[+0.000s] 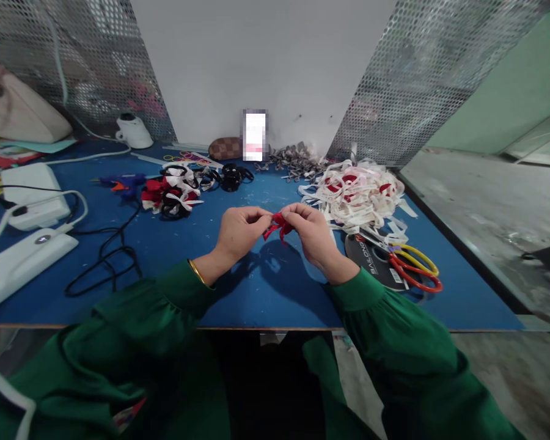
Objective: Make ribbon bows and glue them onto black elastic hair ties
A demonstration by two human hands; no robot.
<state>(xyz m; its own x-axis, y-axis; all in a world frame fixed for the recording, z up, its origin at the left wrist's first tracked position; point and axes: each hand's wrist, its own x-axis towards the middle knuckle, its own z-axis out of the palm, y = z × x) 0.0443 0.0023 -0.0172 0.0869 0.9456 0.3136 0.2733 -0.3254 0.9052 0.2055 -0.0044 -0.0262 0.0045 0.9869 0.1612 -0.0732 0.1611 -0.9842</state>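
Observation:
A small red ribbon bow (282,225) is held over the middle of the blue table (256,293). My left hand (242,231) pinches its left side between thumb and fingertips. On its other side my right hand (312,235) grips the red ribbon the same way. Two loose red ends hang below the fingers. Right of my right hand lies a heap of white ribbon pieces (348,201) with some red among them. To the left sits a cluster of finished-looking red, white and black bows (172,192).
Scissors (415,267) with yellow and red handles lie on a black round card (371,263) at right. At left are a blue glue gun (126,183), a black cable (103,263) and white power strips (27,266). Grey metal clips (297,160) and a lit phone (255,135) stand behind.

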